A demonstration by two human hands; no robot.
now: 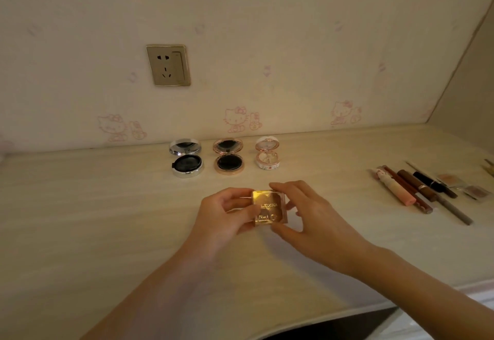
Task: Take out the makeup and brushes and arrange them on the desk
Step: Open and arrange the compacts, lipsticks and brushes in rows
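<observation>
Lettering on the small gold palette is reading "LEIXINA" across the upper part of the lid and "Mini C" below it, the rest of that second line being lost at the right edge. The words are facing the person the right way up, tipped slightly clockwise. The case is nearly square, lid facing up, and it is sitting at the middle of the desk; whether it is touching the wood cannot be told. The left hand is gripping its left side, thumb lying on the lid. The right hand is pinching its right side, fingers over the far edge and thumb at the near corner.

Beyond it, by the wall, three round compacts are standing open in a row: a silver compact, a rose-gold compact and a white compact. Well to the right, a pink tube, a brown tube, a black tube and a grey pencil are lying side by side, all slanting from far-left to near-right. A wall socket is sitting above the cartoon-cat wallpaper.
</observation>
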